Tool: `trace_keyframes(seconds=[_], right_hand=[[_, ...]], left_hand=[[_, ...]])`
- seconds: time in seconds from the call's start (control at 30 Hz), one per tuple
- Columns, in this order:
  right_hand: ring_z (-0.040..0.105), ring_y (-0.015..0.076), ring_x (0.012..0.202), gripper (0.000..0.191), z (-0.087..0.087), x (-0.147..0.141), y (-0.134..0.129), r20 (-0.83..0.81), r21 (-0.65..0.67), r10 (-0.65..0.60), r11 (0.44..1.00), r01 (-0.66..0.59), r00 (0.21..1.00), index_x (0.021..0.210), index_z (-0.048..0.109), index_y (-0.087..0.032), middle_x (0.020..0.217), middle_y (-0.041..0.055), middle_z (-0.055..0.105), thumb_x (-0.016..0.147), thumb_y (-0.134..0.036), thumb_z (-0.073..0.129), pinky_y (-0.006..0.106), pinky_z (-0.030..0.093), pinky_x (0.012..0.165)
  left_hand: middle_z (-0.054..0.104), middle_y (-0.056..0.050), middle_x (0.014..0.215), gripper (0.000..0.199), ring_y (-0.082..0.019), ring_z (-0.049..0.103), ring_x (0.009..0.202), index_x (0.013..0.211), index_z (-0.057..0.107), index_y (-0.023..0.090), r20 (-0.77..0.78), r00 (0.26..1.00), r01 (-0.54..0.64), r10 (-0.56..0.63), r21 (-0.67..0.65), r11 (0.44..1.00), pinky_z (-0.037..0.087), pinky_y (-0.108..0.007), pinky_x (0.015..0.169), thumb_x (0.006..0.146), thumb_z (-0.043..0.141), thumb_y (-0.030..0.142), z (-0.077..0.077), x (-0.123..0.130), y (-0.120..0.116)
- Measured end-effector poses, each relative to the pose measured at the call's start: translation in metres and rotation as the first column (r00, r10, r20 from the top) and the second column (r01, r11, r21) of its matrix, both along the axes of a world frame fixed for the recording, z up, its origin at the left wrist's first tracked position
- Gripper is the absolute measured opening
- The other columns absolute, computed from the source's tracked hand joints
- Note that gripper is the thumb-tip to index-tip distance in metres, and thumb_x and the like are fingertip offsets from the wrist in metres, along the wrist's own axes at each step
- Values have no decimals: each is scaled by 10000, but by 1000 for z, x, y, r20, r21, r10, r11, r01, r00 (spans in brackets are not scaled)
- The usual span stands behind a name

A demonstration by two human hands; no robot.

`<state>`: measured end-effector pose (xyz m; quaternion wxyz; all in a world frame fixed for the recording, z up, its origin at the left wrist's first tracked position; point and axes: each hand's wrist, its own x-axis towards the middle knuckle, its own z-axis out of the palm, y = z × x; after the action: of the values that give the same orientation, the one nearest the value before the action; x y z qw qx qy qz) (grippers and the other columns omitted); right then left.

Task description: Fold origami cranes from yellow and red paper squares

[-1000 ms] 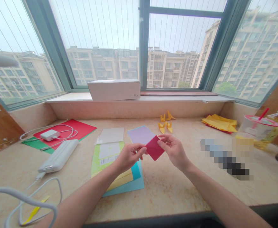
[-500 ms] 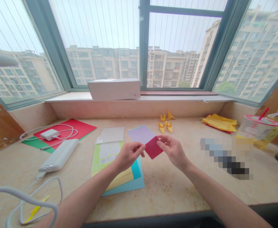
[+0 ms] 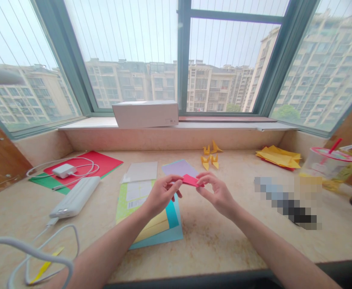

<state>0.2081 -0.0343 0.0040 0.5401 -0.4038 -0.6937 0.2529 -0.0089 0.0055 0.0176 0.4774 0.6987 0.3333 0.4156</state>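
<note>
A small folded piece of red origami paper (image 3: 190, 180) is held in the air above the counter, tilted so that only a narrow face shows. My left hand (image 3: 165, 192) pinches its left corner between thumb and fingers. At its right end, my right hand (image 3: 214, 190) grips it the same way, with the fingertips partly covering the edge. Behind the hands lies a lilac sheet of paper (image 3: 176, 167). Several folded yellow paper cranes (image 3: 210, 156) stand farther back.
Left of my hands lie a pack of coloured paper (image 3: 151, 228), a white power bank (image 3: 75, 196) with cables, and red sheets (image 3: 103, 162). Yellow paper (image 3: 278, 155), a plastic cup (image 3: 326, 164) and a blurred-out item (image 3: 287, 202) are on the right. A white box (image 3: 145, 114) sits on the sill.
The red paper has tipped from showing a broad dark diamond face to a thin, brighter strip. Both hands stay on it, their fingers slightly shifted.
</note>
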Motion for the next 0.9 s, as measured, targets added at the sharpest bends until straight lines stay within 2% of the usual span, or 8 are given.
trace_keyframes(seconds=[0.13, 0.23, 0.37, 0.53, 0.63, 0.77, 0.9], right_hand=[[551, 254, 1227, 115, 1, 0, -3, 102, -32, 73, 997, -70, 992, 919, 706, -233, 1265, 88, 580, 861, -332, 707, 439, 382, 1090], [528, 262, 1264, 144, 0, 0, -2, 102, -29, 34, 999, -32, 994, 958, 716, -238, 1303, 93, 565, 871, -351, 696, 451, 362, 1110], [566, 278, 1214, 273, -2, -1, 3, 1, -59, -64, 996, 64, 998, 1084, 678, -230, 1312, 116, 580, 856, -376, 707, 448, 454, 1008], [668, 261, 1039, 453, -6, -2, 7, -167, -220, 48, 972, -84, 985, 1253, 562, -227, 1169, 112, 692, 862, -406, 705, 430, 526, 882], [678, 254, 1020, 466, -6, -2, 7, -194, -232, 72, 966, -117, 978, 1262, 560, -218, 1146, 115, 710, 861, -403, 710, 427, 527, 883], [688, 240, 980, 461, -6, -1, 7, -238, -241, 38, 966, -97, 971, 1239, 589, -208, 1110, 110, 724, 843, -403, 725, 406, 542, 857], [710, 224, 894, 427, -4, -2, 6, -321, -283, 7, 954, -103, 947, 1156, 647, -196, 1047, 97, 748, 801, -405, 758, 371, 561, 795]], left_hand=[[698, -53, 709, 384, -167, 673, 632, 1074, 640, 107, 58, 998, -34, 35, -14, 999, 495, -222, 501, 877, 662, 435, 3, 0, 1], [701, -60, 782, 414, -161, 671, 626, 1126, 611, 118, 68, 998, -13, 15, -21, 1000, 490, -223, 492, 868, 675, 435, 4, 1, 0], [688, -74, 900, 462, -158, 675, 620, 1192, 576, 134, 74, 997, 23, -21, -26, 999, 487, -230, 470, 869, 671, 451, 3, 2, -2], [671, -69, 896, 471, -152, 665, 616, 1201, 566, 134, 77, 996, 35, -34, -16, 999, 489, -231, 471, 874, 666, 457, 3, 2, -3], [666, -71, 912, 473, -148, 663, 616, 1200, 564, 137, 77, 997, 33, -32, -17, 999, 491, -229, 471, 874, 665, 464, 4, 2, -3], [654, -60, 898, 489, -137, 648, 604, 1200, 565, 138, 63, 997, 40, -38, -26, 999, 480, -221, 466, 867, 667, 482, 5, 1, -3], [642, -35, 844, 507, -100, 588, 532, 1215, 567, 142, 20, 999, 42, -42, -39, 998, 407, -196, 429, 864, 667, 495, 4, 0, -3]])
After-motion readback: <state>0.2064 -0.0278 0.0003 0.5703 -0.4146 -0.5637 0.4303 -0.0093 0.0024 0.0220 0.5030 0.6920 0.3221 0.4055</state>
